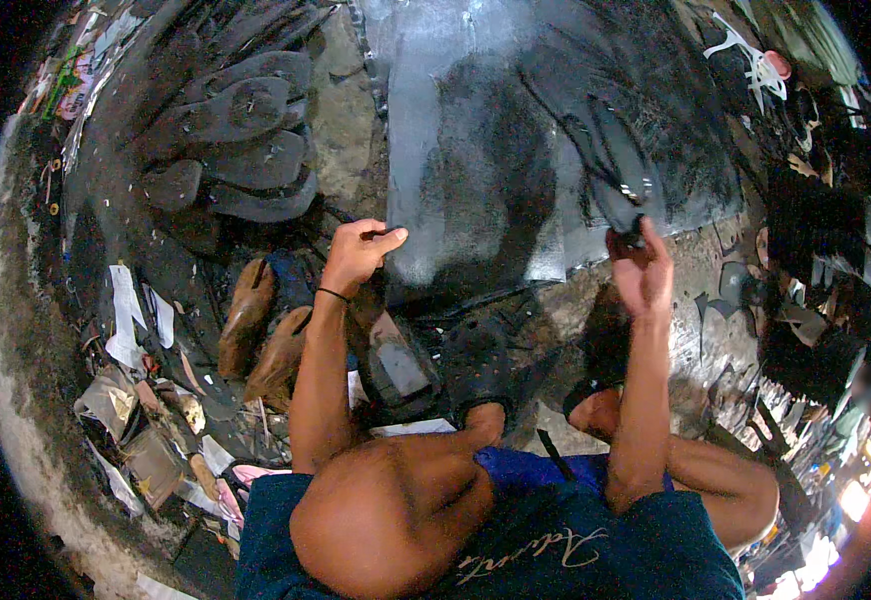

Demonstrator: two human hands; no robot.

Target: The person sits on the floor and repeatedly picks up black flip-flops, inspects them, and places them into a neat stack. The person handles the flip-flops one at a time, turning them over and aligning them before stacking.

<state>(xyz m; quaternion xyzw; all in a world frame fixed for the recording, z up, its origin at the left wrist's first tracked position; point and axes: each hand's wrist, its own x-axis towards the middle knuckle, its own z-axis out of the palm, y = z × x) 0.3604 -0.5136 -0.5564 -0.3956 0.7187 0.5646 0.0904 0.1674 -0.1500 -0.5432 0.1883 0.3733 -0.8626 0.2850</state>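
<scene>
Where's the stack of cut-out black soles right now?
In the head view, the pile of black soles lies upper left on the ground, left of the large black sheet and beyond the left hand.

One head-worn fisheye view looks steeply down from just above the seated person's knees [386, 520] onto the floor [356, 130] ahead. It sits close to both raised hands. Straight lines bend near the dark round rim, and no second view overlaps it.
</scene>
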